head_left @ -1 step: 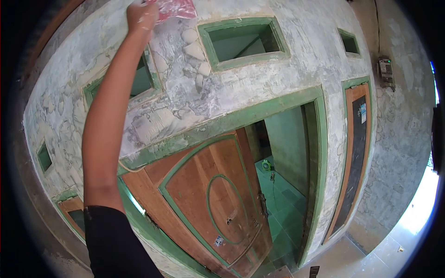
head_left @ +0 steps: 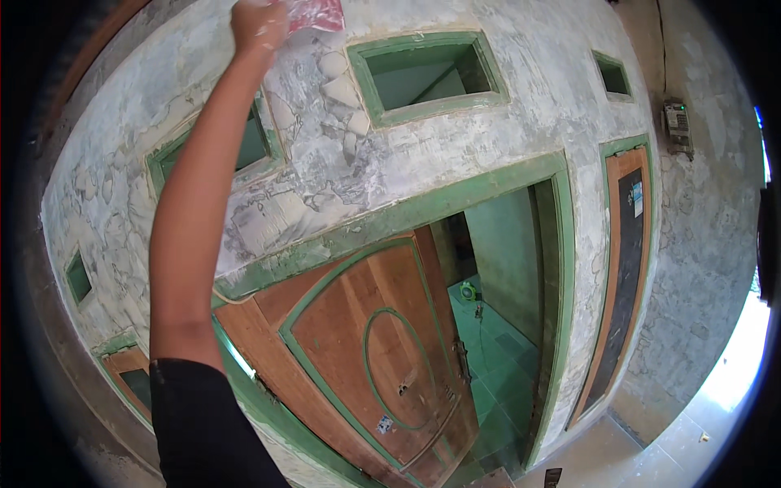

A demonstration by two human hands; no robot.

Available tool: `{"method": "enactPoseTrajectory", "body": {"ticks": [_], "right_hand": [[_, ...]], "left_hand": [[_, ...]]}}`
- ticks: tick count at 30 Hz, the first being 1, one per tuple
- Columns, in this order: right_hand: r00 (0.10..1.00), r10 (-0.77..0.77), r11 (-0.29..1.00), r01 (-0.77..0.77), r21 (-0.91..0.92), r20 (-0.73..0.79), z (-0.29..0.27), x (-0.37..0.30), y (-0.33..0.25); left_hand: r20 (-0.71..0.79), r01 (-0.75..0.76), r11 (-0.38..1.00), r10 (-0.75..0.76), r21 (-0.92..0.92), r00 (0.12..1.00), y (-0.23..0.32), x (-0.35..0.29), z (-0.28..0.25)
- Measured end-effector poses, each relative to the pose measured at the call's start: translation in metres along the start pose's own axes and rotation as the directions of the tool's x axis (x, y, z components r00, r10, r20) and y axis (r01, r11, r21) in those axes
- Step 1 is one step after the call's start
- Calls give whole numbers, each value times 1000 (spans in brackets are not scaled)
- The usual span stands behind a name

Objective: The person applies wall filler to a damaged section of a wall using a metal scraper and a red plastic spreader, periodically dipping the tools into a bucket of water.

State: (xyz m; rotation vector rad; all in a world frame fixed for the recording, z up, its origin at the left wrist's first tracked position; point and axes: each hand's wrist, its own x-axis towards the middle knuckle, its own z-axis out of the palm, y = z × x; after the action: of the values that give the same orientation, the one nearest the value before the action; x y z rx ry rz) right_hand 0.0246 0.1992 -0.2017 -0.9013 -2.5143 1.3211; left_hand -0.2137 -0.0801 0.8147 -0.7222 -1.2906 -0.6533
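Note:
My left arm reaches up the rough grey-white plastered wall point(head_left: 525, 134). At the top edge of the view, my left hand point(head_left: 259, 28) is closed round a flat red scraper point(head_left: 319, 15) smeared with white paste. The scraper lies against or close to the wall, and its upper part is cut off by the frame. White specks mark the fingers. Below it, patches of cracked, uneven plaster point(head_left: 333, 85) show between two green-framed openings. My right hand is out of the picture.
A green-framed vent opening point(head_left: 431, 104) is right of the scraper; another point(head_left: 252, 146) is partly behind my forearm. Below, a brown wooden door point(head_left: 366, 285) stands ajar in a green frame point(head_left: 423, 203). An electricity meter point(head_left: 677, 128) hangs on the right wall.
My left hand and forearm have shifted slightly to the right at the top of the wall, still gripping the red scraper. The door and openings look the same.

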Motion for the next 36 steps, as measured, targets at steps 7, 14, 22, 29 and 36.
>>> {"method": "enactPoseTrajectory", "body": {"ticks": [7,14,22,29,36], "right_hand": [[998,55,998,-55,-3,-26,-9,-7,3],[997,81,996,-82,-40,-5,-21,-7,-7],[995,102,995,-102,20,-22,-30,2,3],[988,146,984,-139,107,-57,-46,5,4],[974,136,931,-62,361,-182,-42,1,26]], "left_hand": [[348,-525,568,397,633,849,-42,33,41],[615,-691,414,321,593,720,-43,5,47],[773,-807,340,266,483,575,-38,6,6],[623,-765,346,444,543,644,-14,5,22],[785,-776,392,182,494,592,-41,0,39]]}}
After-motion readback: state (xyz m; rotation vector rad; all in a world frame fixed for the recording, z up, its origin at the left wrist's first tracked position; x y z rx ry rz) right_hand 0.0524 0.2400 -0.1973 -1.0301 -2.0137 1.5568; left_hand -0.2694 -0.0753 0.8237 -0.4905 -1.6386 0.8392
